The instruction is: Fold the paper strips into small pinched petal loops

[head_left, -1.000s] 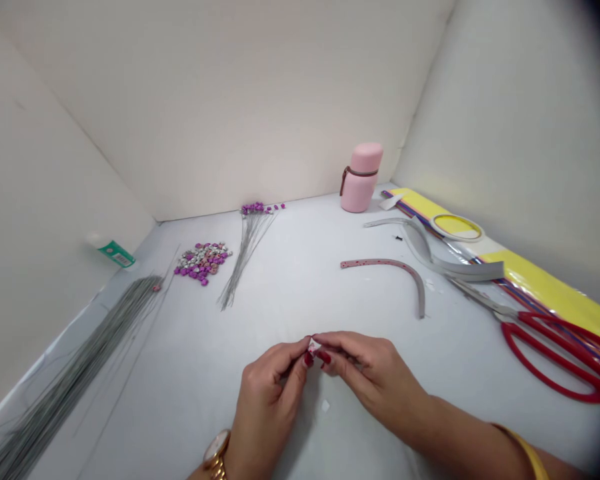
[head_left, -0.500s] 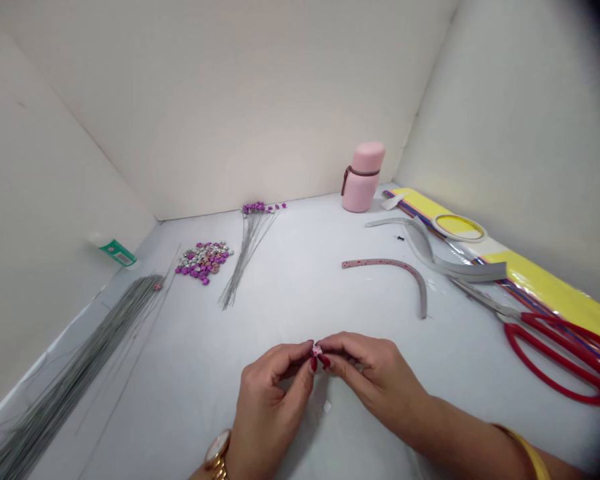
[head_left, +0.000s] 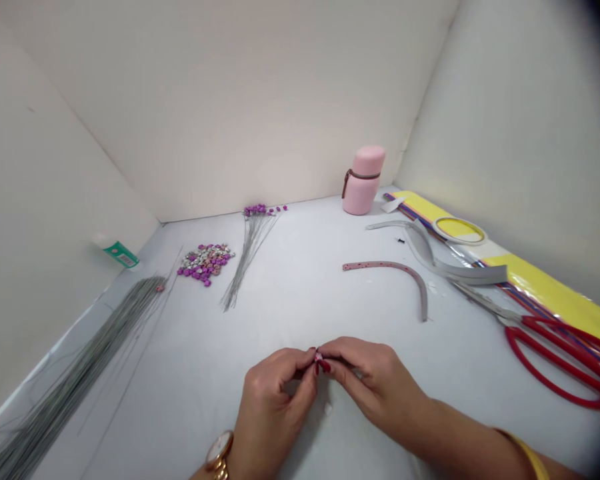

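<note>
My left hand pinches a small pink-speckled paper star between thumb and fingertips. From the other side my right hand grips the same star, and the fingertips of both hands meet around it. Most of it is hidden by the fingers. Beyond the hands a pink-speckled paper strip lies curved on the table. A tiny white scrap is below the fingertips.
Small purple, silver and pink stars form a pile at left. Near it lie long wires and purple-tipped wires. A pink flask, silver strips, a tape roll and red-handled scissors are at right.
Both hands have shifted slightly, and the fingertips now close more tightly over the star, leaving less of it visible. The whole view has moved a little.
</note>
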Action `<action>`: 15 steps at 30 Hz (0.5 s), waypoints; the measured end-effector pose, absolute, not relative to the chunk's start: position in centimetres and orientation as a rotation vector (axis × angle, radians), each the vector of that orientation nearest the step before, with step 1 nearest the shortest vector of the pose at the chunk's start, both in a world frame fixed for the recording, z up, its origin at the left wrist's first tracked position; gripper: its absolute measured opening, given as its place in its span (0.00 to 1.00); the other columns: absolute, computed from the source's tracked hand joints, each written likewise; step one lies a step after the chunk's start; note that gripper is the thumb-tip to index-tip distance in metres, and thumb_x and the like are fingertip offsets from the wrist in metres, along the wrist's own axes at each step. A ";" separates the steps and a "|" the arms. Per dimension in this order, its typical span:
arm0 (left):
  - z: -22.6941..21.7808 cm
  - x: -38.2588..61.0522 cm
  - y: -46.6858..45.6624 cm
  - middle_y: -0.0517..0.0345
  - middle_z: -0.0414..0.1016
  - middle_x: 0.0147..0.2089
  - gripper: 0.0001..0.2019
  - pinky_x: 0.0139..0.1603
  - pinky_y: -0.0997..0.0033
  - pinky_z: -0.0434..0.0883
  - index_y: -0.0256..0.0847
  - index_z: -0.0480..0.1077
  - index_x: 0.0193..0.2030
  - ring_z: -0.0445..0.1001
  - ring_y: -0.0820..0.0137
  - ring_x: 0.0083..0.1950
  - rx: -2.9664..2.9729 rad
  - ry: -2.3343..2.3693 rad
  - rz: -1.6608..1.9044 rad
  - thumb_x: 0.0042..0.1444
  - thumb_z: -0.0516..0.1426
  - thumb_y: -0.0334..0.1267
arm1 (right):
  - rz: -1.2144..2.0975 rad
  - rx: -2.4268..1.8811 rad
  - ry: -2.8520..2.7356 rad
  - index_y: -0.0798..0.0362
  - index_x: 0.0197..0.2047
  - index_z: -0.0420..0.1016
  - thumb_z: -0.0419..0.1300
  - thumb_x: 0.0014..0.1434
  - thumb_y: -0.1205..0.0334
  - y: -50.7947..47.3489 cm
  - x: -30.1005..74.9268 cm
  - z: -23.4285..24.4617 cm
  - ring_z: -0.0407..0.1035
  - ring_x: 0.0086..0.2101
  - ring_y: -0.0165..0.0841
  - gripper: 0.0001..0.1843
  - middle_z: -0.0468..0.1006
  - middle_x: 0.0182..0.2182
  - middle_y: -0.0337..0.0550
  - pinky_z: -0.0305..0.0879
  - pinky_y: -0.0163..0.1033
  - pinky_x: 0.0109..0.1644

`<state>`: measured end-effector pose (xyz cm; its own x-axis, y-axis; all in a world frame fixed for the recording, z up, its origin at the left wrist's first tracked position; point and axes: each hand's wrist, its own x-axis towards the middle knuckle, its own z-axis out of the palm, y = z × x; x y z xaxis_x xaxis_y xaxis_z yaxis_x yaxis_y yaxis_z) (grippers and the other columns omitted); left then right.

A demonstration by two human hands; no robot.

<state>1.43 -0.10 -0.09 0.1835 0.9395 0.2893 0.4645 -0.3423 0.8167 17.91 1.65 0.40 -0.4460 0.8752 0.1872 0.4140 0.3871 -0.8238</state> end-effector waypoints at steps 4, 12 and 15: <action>-0.2 1.3 0.0 0.56 0.78 0.35 0.09 0.35 0.75 0.72 0.40 0.73 0.38 0.76 0.70 0.35 1.771 1.287 1.062 0.54 0.54 0.29 | 1.045 -1.129 -1.942 0.50 0.40 0.72 0.51 0.59 0.67 1.8 17.9 0.2 0.71 0.31 0.29 0.10 0.78 0.31 0.39 0.66 0.32 0.36; -0.5 1.5 -0.2 0.56 0.78 0.33 0.06 0.34 0.75 0.73 0.39 0.73 0.35 0.76 0.71 0.32 1.572 1.314 1.020 0.54 0.54 0.31 | 1.062 -1.095 -1.980 0.51 0.41 0.73 0.52 0.59 0.66 1.8 17.8 0.1 0.70 0.31 0.29 0.10 0.77 0.31 0.40 0.65 0.32 0.36; -0.6 1.5 -0.4 0.56 0.78 0.32 0.06 0.33 0.76 0.72 0.38 0.73 0.34 0.75 0.71 0.31 1.631 1.330 1.013 0.53 0.54 0.31 | 1.056 -1.085 -2.000 0.52 0.40 0.72 0.50 0.60 0.68 1.7 17.8 0.2 0.70 0.31 0.30 0.11 0.77 0.30 0.40 0.65 0.32 0.36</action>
<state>1.52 -0.36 -0.59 0.1329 0.9859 0.1020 0.3604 -0.1439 0.9216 17.84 1.70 0.22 -0.4681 0.8720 0.1431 0.3737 0.3421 -0.8622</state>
